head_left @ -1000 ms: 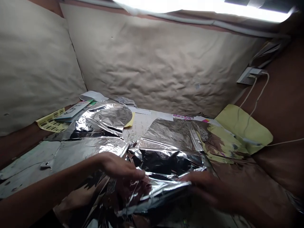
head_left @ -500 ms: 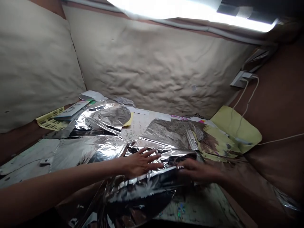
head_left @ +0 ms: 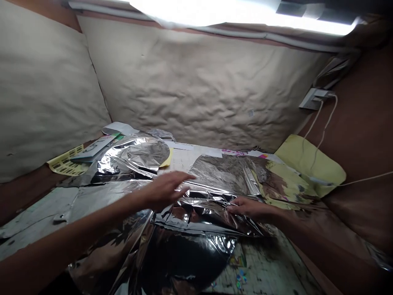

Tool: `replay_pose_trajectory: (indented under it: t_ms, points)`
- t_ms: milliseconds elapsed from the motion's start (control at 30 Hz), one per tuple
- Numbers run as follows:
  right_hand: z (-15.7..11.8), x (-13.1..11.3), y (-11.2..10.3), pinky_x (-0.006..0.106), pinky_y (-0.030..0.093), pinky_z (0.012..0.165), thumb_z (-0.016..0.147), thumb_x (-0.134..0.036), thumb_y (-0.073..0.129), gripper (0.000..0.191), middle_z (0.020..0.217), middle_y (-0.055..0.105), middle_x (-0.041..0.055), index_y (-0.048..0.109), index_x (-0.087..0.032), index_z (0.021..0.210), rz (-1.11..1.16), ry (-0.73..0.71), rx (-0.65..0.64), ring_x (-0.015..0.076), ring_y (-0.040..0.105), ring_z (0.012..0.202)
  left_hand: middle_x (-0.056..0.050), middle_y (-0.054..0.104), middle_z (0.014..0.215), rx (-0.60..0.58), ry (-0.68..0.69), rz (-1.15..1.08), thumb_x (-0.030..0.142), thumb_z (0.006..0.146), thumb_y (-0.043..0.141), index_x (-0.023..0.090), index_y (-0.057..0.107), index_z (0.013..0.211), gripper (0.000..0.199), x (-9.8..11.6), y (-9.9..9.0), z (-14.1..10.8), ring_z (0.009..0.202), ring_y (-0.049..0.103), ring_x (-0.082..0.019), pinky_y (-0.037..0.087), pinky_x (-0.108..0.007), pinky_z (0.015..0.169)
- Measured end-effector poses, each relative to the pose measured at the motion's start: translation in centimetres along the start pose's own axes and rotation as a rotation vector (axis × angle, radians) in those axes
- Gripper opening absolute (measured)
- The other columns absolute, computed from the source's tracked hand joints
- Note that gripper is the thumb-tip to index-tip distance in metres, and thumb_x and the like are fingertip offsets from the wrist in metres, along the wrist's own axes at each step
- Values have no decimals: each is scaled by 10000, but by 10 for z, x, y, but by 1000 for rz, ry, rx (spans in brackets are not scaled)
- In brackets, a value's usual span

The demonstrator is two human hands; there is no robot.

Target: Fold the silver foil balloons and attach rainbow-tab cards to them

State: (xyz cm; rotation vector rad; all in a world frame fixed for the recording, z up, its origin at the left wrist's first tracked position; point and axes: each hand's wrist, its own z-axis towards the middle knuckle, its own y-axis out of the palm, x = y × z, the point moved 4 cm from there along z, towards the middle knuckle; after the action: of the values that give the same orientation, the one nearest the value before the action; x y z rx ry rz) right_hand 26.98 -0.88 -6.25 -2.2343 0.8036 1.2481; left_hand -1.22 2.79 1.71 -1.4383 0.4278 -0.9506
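1. Hovering just above the crumpled foil sheet (head_left: 196, 217), the left hand (head_left: 167, 190) is held open and palm-down, with nothing grasped.
2. A folded edge of the sheet is met by the right hand (head_left: 250, 208), its fingertips (head_left: 236, 209) laid on the crease; whether the foil is pinched cannot be told.
3. The sheet is spread beneath and between both hands, beside a scuffed pale board (head_left: 37, 213).
4. Beyond it, a flatter foil piece (head_left: 221, 174) and a round foil piece (head_left: 144, 153) are laid, with a yellow paper (head_left: 310, 157) off to the right.
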Motion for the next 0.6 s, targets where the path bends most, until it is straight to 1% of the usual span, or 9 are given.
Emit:
replay_pose_trajectory:
  t_ms: [67,100,167,233,300,333,433,500,600]
  points:
    - [1,-1,-1,223,384,455,854,-643,585,539,526,558,-14,678,-132,712,-4,15,28,93,442,425,-88,377,1559,-135,137,-25,641,935,448,290,283,1528,709,28,30,1,1419,359,-320,324,-512,1123]
    - [0,0,-2,218,382,457,842,-642,605,530,528,553,-18,663,-136,694,-4,19,66,89,441,432,-106,319,1586,-196,142,-21,694,916,424,286,252,1542,767,34,47,2,1446,299,-352,288,-555,1129]
    - [-6,0,-3,212,410,489,806,-619,667,478,598,595,-14,654,-148,728,46,22,164,94,497,492,-145,279,1594,-231,108,-3,711,927,360,255,230,1553,785,36,77,3,1454,269,-370,268,-575,1125]
    - [-17,1,-3,229,482,583,768,-561,739,417,815,683,14,669,-174,908,150,8,294,124,611,643,-156,293,1586,-192,81,23,692,943,339,239,235,1551,765,30,91,4,1444,289,-364,274,-551,1122]
    - [-31,4,-3,266,523,667,733,-497,789,523,1014,697,41,623,-210,1137,215,-13,429,164,669,784,-136,324,1576,-146,100,46,683,945,350,254,231,1550,751,23,93,6,1423,319,-356,285,-524,1114]
    - [-37,7,-3,272,522,652,717,-477,803,604,1003,699,44,587,-212,1215,206,-24,497,172,673,772,-128,342,1567,-132,115,55,681,946,348,262,228,1550,745,20,91,7,1404,345,-351,297,-512,1104]
    - [-46,22,-5,236,419,474,699,-493,788,712,716,650,-13,536,-166,1280,129,-52,674,134,580,531,-128,391,1530,-115,137,84,693,941,338,280,252,1543,735,16,83,11,1325,429,-341,335,-489,1061]
    - [-45,32,-7,230,376,434,738,-518,726,676,683,629,-21,531,-156,1274,78,-84,773,122,531,477,-138,398,1520,-113,130,96,713,929,327,287,267,1540,747,15,82,14,1314,433,-350,334,-495,1053]
    - [-45,34,-5,300,496,545,840,-479,603,520,856,703,58,562,-167,1254,-186,-131,933,187,644,633,-133,360,1550,-119,86,94,726,929,284,321,241,1549,742,11,87,16,1374,366,-377,264,-553,1092]
